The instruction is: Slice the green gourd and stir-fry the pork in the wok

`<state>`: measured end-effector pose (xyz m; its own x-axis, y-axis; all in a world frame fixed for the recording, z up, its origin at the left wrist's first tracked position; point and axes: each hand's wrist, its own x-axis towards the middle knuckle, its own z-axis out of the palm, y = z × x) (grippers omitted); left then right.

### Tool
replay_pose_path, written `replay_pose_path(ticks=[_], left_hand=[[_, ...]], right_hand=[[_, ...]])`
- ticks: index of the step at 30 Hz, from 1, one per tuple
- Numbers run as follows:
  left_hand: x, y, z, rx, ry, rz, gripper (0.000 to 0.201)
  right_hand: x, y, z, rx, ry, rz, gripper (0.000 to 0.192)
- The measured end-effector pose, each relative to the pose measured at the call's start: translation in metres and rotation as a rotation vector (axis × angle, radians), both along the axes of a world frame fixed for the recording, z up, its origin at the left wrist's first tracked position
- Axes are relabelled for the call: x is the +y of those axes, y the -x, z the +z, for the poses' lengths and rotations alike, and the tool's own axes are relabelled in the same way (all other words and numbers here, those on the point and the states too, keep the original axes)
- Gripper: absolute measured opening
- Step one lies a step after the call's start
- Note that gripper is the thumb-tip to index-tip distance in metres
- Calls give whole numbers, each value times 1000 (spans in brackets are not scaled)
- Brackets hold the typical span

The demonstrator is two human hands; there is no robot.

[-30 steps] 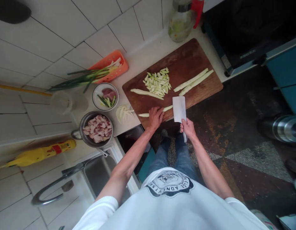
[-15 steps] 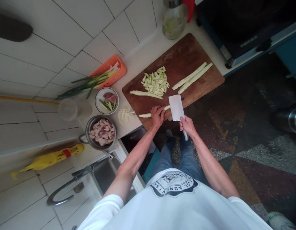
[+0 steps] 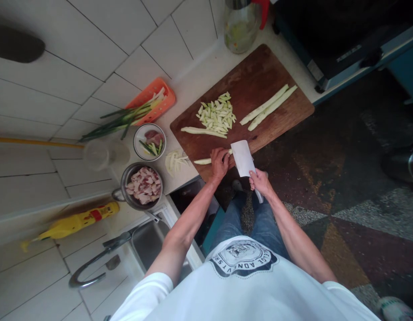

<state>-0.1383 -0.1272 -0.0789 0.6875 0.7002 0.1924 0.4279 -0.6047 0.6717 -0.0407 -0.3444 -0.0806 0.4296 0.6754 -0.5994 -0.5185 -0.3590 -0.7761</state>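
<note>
My left hand (image 3: 220, 161) presses a peeled, pale green vegetable strip (image 3: 202, 161) against the front edge of the wooden cutting board (image 3: 241, 78), fingers curled over it. A cleaver (image 3: 242, 158) is in my right hand (image 3: 260, 181), gripped by its handle, its broad blade close to the strip's right end. Whether the blade touches the strip I cannot tell. Behind my left hand, another strip (image 3: 203, 131) lies beside a pile of small cut pieces (image 3: 217, 113). Two long strips (image 3: 273, 107) rest side by side on the board's right part.
Left of the board are white shreds (image 3: 175, 162), a bowl with meat and green pieces (image 3: 136, 149), a metal pot of chopped meat (image 3: 132, 203) and an orange basket of scallions (image 3: 168, 99). A glass jug (image 3: 240, 33) and a stove (image 3: 343, 53) stand beyond. The sink (image 3: 151, 240) is lower left.
The cleaver and my right hand have shifted slightly left and toward my body. My left hand stays in place on the strip.
</note>
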Motion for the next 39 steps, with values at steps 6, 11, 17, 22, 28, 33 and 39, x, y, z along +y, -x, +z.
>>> replay_pose_path(ticks=[6, 11, 17, 22, 28, 33, 39], left_hand=[[-1, -1, 5, -19, -3, -3, 30], [-2, -1, 4, -11, 2, 4, 29], [0, 0, 1, -31, -13, 4, 31], [0, -1, 2, -53, -15, -6, 32], [3, 9, 10, -3, -36, 37, 31], [9, 32, 14, 110, -61, 71, 33], [9, 35, 8, 77, -37, 61, 31]], right_hand=[[13, -9, 3, -17, 13, -39, 45], [24, -17, 6, -15, 3, -9, 44], [14, -1, 8, -25, 9, 25, 43], [4, 13, 10, -46, 23, 46, 43], [5, 12, 13, -47, 27, 44, 43], [11, 2, 20, -34, 40, 51, 43], [28, -5, 21, -56, 46, 19, 44]])
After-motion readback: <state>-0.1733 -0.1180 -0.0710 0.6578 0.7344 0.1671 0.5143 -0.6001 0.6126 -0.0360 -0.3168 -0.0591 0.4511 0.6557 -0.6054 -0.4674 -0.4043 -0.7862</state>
